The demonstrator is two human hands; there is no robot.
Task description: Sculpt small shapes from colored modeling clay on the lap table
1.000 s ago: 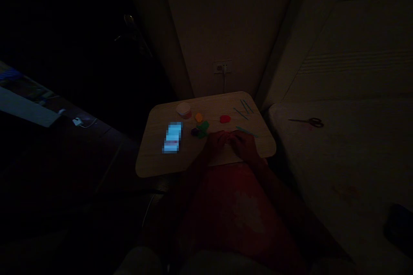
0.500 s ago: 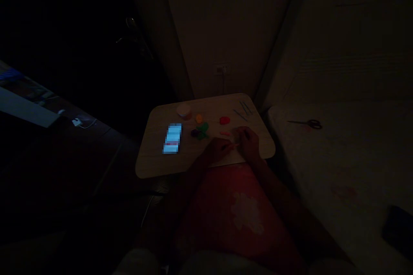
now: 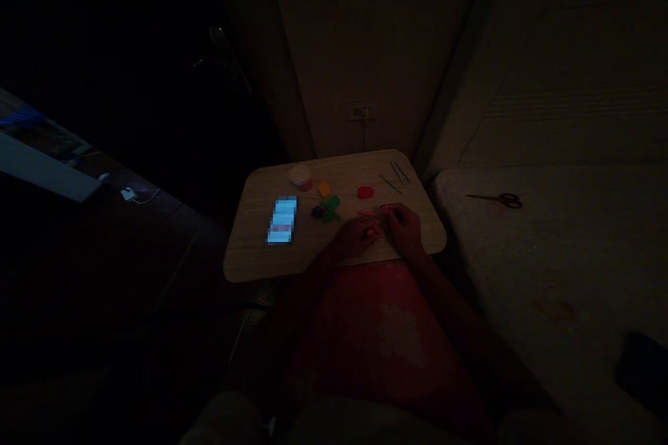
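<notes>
In dim light, my left hand (image 3: pixel 355 238) rests over the front of a small wooden table, fingers curled, with a small reddish bit (image 3: pixel 370 232) showing at them. Beside it on the right, my right hand (image 3: pixel 403 228) has its fingers pinched together, almost touching the left. What the right fingers hold is too dark to make out. A thin pink strip (image 3: pixel 366 213) lies just beyond the hands. Past it sits a red clay-like lump (image 3: pixel 366 192). Left of the hands is a green leaf-shaped piece (image 3: pixel 330 208) with a dark purple lump (image 3: pixel 317 211) against it.
On the wooden table (image 3: pixel 250 261) are a lit phone (image 3: pixel 282 221), a lidded tub (image 3: pixel 300 178), an orange lump (image 3: pixel 324 189) and several thin sticks (image 3: pixel 399 174). Scissors (image 3: pixel 509 201) lie on the pale surface to the right. A wall socket (image 3: pixel 361 110) is behind.
The view has shifted slightly. My right fingers now reach up by the pink strip, and a reddish bit shows at my left fingers. The thin piece between the hands is no longer distinct.
</notes>
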